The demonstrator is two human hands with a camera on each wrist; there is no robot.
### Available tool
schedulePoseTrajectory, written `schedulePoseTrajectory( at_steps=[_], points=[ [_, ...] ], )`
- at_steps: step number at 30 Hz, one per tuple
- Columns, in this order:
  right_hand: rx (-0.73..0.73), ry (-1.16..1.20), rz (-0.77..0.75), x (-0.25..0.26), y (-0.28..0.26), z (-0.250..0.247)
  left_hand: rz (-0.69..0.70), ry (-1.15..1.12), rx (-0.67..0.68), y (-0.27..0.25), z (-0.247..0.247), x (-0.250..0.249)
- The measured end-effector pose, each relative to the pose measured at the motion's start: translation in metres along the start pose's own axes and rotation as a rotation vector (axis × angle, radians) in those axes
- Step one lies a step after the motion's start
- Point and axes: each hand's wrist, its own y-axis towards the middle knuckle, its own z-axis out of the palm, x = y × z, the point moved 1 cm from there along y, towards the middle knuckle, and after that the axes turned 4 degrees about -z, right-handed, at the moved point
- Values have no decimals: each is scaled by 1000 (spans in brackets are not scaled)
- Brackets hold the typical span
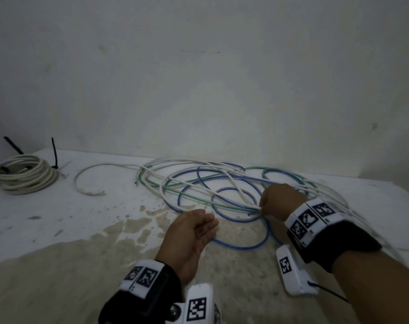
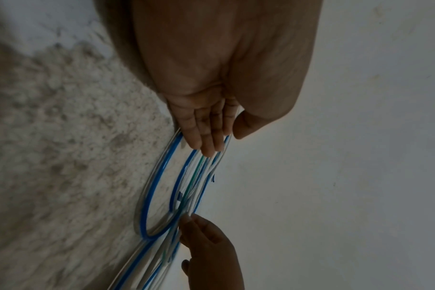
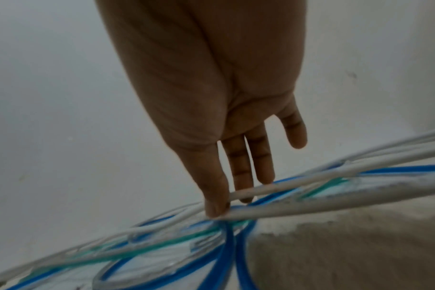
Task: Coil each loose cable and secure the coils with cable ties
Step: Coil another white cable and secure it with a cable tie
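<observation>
nearest, the left hand [image 1: 191,232] hovers palm-up with loosely straight fingers, holding nothing, above the stained, patchy white tabletop [image 1: 58,230]. just beyond, the right hand [image 1: 278,202] pinches a thin white cable [image 3: 273,189] between thumb and fingertips, at the near edge of the loose tangle of blue, green and white cables [image 1: 222,183] sprawled in wide loops across the table's middle. a short curved white cable piece [image 1: 82,185] lies further left. far left, the neat coil of off-white cable [image 1: 26,175] sits bound with black cable ties [image 1: 54,155].
</observation>
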Motion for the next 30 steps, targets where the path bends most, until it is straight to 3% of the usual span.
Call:
schedulePoseTrajectory(
  at_steps=[4,11,15,19,23,26,30],
  points=[
    [-127,42,-48,-3,-10,-16,6,7,14,0,0,0],
    [-882,245,-270,-8,-42,-86,7,-2,27,1,-2,0],
    [-1125,159,-379,-8,-65,-130,12,-16,26,-1,-3,0],
    [-1179,17,-468,-5,-91,-164,23,-27,14,-2,-1,-1],
    [-1091,-141,-498,-7,-110,-189,84,-44,-12,-7,2,-6],
    [-1097,-222,-455,-17,-127,-206,149,-63,-36,-8,-2,-15],
    [-1152,-226,-333,-36,-148,-224,322,120,-64,-5,-12,-35]
  ],
)
